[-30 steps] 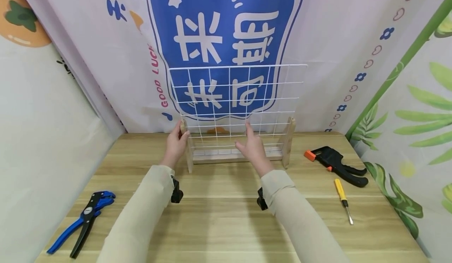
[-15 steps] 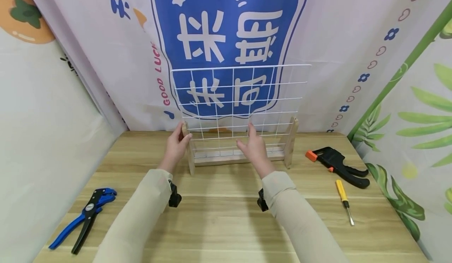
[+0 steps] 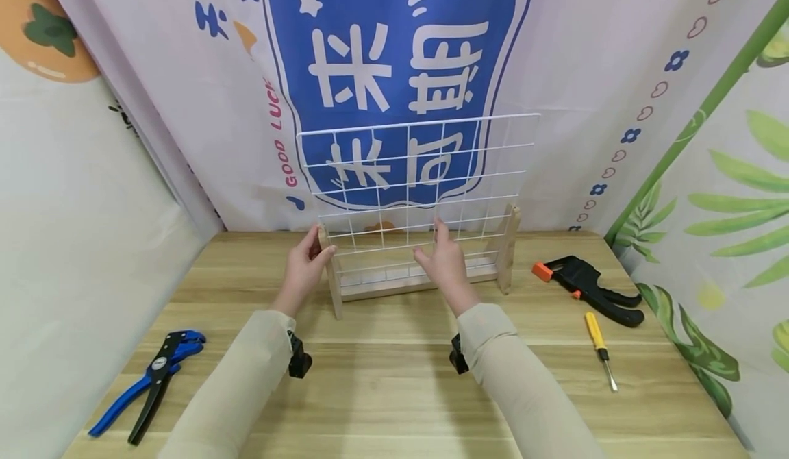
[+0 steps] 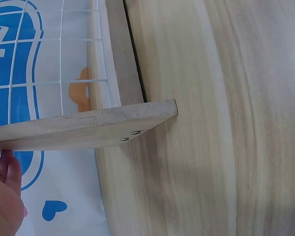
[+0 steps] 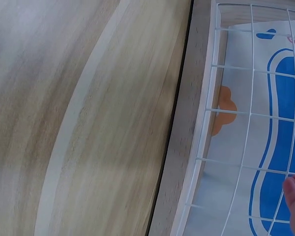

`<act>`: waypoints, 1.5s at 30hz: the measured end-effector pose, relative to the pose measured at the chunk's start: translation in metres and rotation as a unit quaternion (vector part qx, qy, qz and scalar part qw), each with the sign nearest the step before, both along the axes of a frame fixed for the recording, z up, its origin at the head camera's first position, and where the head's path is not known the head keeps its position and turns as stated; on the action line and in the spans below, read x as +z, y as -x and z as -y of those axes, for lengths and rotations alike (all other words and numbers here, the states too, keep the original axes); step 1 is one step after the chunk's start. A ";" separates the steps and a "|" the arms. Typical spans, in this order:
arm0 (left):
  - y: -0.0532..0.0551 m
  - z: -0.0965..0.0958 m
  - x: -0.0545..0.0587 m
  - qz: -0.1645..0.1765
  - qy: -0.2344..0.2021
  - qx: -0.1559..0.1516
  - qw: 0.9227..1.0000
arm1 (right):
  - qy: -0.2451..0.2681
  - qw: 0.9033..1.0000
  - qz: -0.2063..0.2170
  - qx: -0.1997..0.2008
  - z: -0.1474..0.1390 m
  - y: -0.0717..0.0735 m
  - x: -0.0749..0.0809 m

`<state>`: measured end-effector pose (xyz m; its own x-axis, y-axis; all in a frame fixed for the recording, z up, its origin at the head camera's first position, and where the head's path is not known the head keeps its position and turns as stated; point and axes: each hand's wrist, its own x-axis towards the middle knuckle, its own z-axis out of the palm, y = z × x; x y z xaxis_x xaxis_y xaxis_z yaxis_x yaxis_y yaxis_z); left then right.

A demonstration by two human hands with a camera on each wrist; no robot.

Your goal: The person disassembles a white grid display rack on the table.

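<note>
while the rack (image 3: pixel 407 184) stands on the counter (image 3: pixel 394 390) in the head view, left end nearer the person, the left hand (image 3: pixel 304 267) grips its left post (image 3: pixel 333 281) and the right hand (image 3: pixel 448 267) is at its wires. the step in hand is probably adjusting the rack's position; the next move likely calls for steady, even guidance. from the left wrist, two screws (image 4: pixel 135 132) show low on the rack's post. from the right wrist, fingertips (image 5: pixel 292 187) meet the rack's wires; i cannot tell whether they pinch one.
</note>
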<state>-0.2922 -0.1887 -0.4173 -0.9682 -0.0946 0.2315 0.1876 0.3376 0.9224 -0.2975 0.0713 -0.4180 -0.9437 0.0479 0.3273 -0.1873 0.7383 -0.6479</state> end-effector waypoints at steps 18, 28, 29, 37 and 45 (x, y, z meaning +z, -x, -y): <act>-0.017 -0.004 0.009 0.030 -0.004 -0.009 1.000 | 0.005 1.000 0.002 -0.012 -0.003 -0.007 0.002; -0.030 -0.006 0.010 0.050 -0.012 -0.011 0.999 | -0.018 0.998 0.058 0.005 -0.009 -0.012 0.016; -0.032 -0.006 0.010 0.051 -0.014 -0.011 0.999 | -0.020 0.998 0.061 0.004 -0.009 -0.013 0.018; -0.048 -0.011 0.007 0.048 -0.018 0.003 0.999 | -0.028 0.996 0.087 0.005 -0.010 -0.017 0.029; -0.060 -0.014 0.007 0.047 -0.014 0.022 0.999 | -0.031 0.993 0.117 0.011 -0.013 -0.016 0.036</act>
<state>-0.2320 -0.1745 -0.4103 -0.9804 -0.1417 0.1369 0.0858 0.3182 0.9441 -0.2812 0.0845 -0.3818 -0.9948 0.0138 0.1011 -0.0532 0.7753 -0.6294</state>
